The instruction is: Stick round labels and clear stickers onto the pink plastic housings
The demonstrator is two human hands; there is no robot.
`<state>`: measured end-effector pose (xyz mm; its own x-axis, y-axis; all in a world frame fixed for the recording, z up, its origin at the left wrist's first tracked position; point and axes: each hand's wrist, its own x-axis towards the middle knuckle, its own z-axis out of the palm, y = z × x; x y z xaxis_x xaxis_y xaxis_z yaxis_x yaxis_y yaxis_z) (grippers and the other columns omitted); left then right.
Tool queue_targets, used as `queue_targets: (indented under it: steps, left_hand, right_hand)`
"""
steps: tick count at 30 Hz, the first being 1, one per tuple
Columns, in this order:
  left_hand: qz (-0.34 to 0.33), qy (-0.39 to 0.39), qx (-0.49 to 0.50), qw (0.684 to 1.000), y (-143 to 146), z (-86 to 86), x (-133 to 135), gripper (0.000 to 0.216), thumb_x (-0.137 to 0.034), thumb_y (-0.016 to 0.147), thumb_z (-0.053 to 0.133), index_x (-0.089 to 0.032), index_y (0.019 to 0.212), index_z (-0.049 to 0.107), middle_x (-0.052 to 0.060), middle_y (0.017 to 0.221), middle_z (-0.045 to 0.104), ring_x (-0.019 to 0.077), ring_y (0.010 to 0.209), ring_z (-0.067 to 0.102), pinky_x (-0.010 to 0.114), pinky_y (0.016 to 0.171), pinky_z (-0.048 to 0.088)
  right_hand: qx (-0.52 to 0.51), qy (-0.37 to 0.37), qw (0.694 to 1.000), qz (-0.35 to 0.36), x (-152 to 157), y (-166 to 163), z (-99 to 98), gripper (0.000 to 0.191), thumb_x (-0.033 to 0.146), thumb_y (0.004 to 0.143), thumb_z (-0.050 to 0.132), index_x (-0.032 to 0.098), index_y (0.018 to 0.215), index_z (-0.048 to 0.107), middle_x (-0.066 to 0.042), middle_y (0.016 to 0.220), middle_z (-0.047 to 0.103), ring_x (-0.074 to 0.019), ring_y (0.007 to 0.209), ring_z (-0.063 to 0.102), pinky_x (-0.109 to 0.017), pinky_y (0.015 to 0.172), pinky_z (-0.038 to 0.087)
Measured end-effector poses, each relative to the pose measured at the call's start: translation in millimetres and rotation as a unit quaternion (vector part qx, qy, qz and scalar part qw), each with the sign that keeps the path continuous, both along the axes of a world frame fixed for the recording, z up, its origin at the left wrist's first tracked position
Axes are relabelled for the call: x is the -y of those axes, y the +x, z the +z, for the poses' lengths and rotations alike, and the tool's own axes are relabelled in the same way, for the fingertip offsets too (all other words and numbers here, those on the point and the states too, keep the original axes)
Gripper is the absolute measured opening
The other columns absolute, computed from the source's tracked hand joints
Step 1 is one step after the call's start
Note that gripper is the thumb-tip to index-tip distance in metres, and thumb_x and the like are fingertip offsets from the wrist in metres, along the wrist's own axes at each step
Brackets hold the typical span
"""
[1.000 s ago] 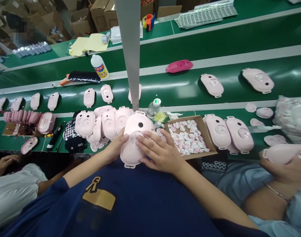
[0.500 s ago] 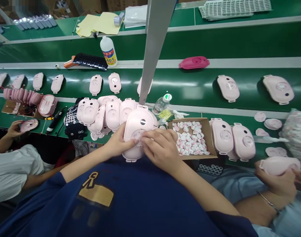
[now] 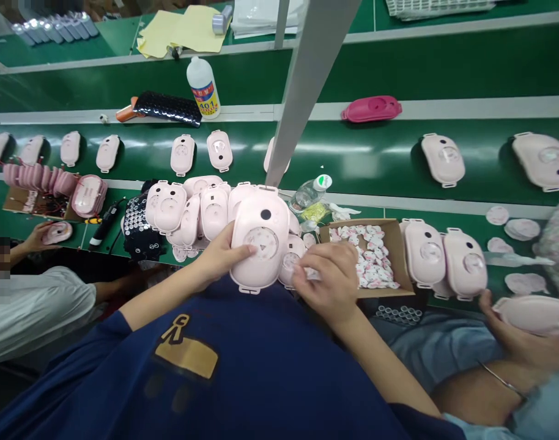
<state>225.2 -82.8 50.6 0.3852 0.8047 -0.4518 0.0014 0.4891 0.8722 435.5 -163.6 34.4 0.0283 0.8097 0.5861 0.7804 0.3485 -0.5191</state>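
My left hand (image 3: 219,252) grips a pale pink rounded plastic casing (image 3: 260,235) by its left side, the thumb lying across its round clear window. The casing has a black dot above the window and small loops at both ends. To its right, my right hand (image 3: 329,278) is apart from it, slightly blurred, with fingers curled together. A small whitish bit shows at its fingertips, too unclear to name. Behind the held casing, several similar casings (image 3: 214,214) lie heaped. An open cardboard box (image 3: 401,256) of small white-and-pink pieces stands beyond my right hand.
More casings (image 3: 182,154) sit along the green conveyor belt (image 3: 362,165). A grey post (image 3: 307,91) rises ahead. A clear bottle (image 3: 309,194) and white glue bottle (image 3: 203,88) stand nearby. Co-workers' hands hold parts at left (image 3: 34,238) and right (image 3: 518,342).
My right hand has drawn away from the casing's window to the right. My left hand still holds the casing, its window now uncovered except for the thumb. The view has shifted slightly.
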Motion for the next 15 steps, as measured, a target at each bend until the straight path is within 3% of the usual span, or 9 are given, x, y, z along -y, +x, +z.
queue_targets:
  steps: [4, 9, 12, 14, 15]
  left_hand:
    - [0.098, -0.043, 0.036, 0.994, -22, -9.7, -30, 0.064, -0.033, 0.058, 0.086, -0.017, 0.117, 0.064, 0.012, 0.111, 0.075, 0.0371, 0.111, 0.067, 0.048, 0.097, 0.053]
    - [0.179, 0.012, -0.006, 0.984, -74, -12.5, -81, 0.067, -0.031, 0.052, 0.086, -0.017, 0.112, 0.062, 0.011, 0.107, 0.075, 0.0348, 0.105, 0.069, 0.045, 0.093, 0.055]
    - [0.139, 0.045, -0.032, 0.989, -85, -14.7, -100, 0.071, -0.031, 0.054, 0.088, -0.017, 0.118, 0.060, 0.011, 0.110, 0.073, 0.0336, 0.106, 0.068, 0.044, 0.091, 0.055]
    - [0.065, 0.061, -0.040, 0.995, -78, -16.2, -105, 0.071, -0.033, 0.057, 0.089, -0.017, 0.121, 0.061, 0.011, 0.111, 0.073, 0.0335, 0.106, 0.068, 0.044, 0.091, 0.055]
    - [0.024, 0.069, -0.040, 0.997, -71, -16.1, -105, 0.071, -0.034, 0.059, 0.089, -0.018, 0.122, 0.061, 0.011, 0.112, 0.073, 0.0335, 0.106, 0.068, 0.044, 0.091, 0.055]
  right_hand:
    - [-0.017, -0.019, 0.999, -0.045, 15, 17, -20.4, 0.013, 0.017, 0.084, 0.062, 0.028, 0.085, 0.057, -0.002, 0.081, 0.062, -0.0220, 0.076, 0.061, -0.041, 0.076, 0.048]
    - [-0.015, -0.078, 0.995, -0.052, 18, 4, -52.3, 0.010, 0.020, 0.088, 0.059, 0.026, 0.081, 0.057, -0.004, 0.078, 0.062, -0.0232, 0.074, 0.062, -0.040, 0.073, 0.051]
    - [0.023, -0.208, 0.978, 0.004, 10, -14, -51.6, 0.012, 0.021, 0.087, 0.054, 0.025, 0.078, 0.062, -0.005, 0.078, 0.066, -0.0231, 0.071, 0.065, -0.038, 0.065, 0.052]
    - [0.026, -0.295, 0.955, 0.029, 2, -27, -40.0, 0.015, 0.026, 0.087, 0.056, 0.025, 0.095, 0.069, -0.007, 0.090, 0.072, -0.0262, 0.078, 0.069, -0.040, 0.067, 0.055]
    - [-0.002, -0.320, 0.947, 0.022, -2, -34, -31.9, 0.026, 0.030, 0.089, 0.058, 0.026, 0.112, 0.069, -0.009, 0.104, 0.074, -0.0288, 0.089, 0.071, -0.043, 0.073, 0.058]
